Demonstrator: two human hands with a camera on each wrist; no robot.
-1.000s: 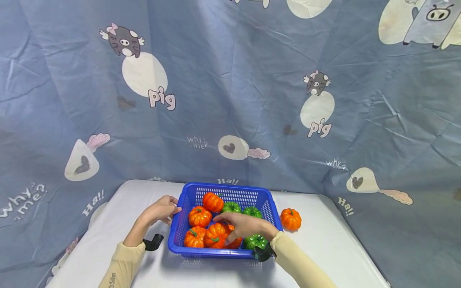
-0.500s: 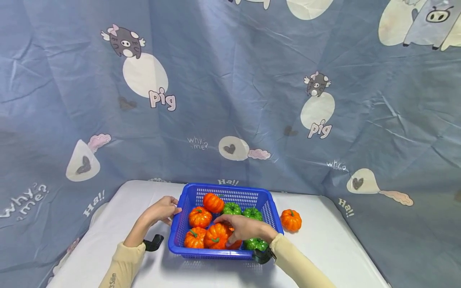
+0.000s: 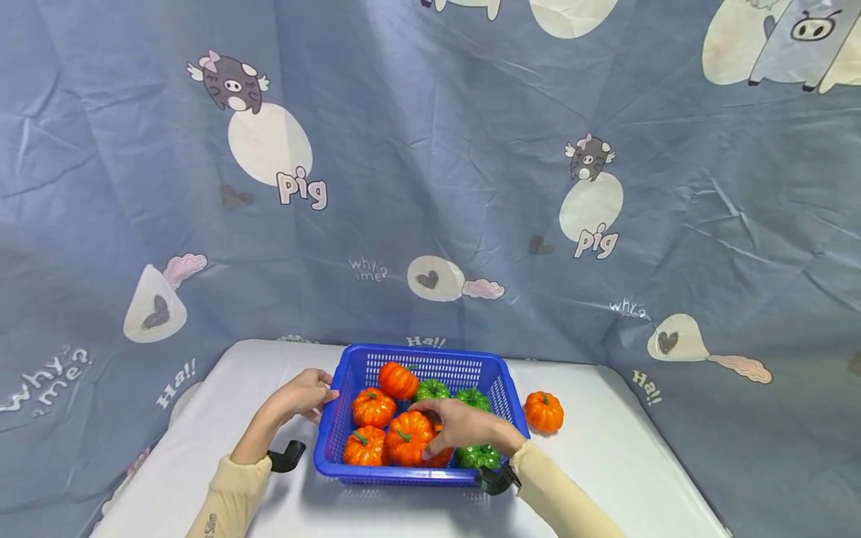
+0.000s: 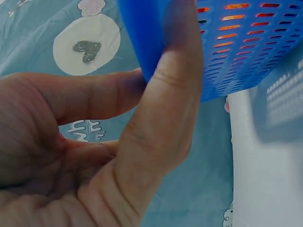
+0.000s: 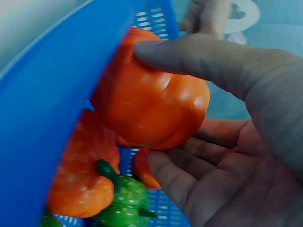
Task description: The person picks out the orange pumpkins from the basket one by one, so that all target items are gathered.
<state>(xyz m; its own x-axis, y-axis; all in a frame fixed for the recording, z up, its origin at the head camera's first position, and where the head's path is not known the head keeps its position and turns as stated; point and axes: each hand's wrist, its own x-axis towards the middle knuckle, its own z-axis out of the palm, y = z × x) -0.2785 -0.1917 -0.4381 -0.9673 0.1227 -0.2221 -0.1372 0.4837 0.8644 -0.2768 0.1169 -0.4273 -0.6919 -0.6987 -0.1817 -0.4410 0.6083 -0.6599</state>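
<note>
A blue plastic basket (image 3: pixel 410 472) stands on the white table with orange and green toy pumpkins in it. My left hand (image 3: pixel 301 394) pinches the basket's left rim between thumb and fingers, as the left wrist view shows at the blue rim (image 4: pixel 142 38). Over the front middle of the basket my right hand (image 3: pixel 457 427) grips an orange pumpkin (image 5: pixel 156 101), thumb on one side and fingers on the other. Another orange pumpkin (image 5: pixel 85 170) and a green one (image 5: pixel 124 201) lie close by it. In the head view the right hand partly covers the pumpkins beneath.
One orange pumpkin (image 3: pixel 543 412) sits on the white table (image 3: pixel 605 463), just right of the basket. Behind the table hangs a blue-grey cloth (image 3: pixel 377 224) with pig prints. Each wrist wears a black device, such as the left wrist camera (image 3: pixel 287 456).
The pumpkin in my right hand has risen slightly and turned, its stem now pointing up. The left hand has stayed on the basket rim.
</note>
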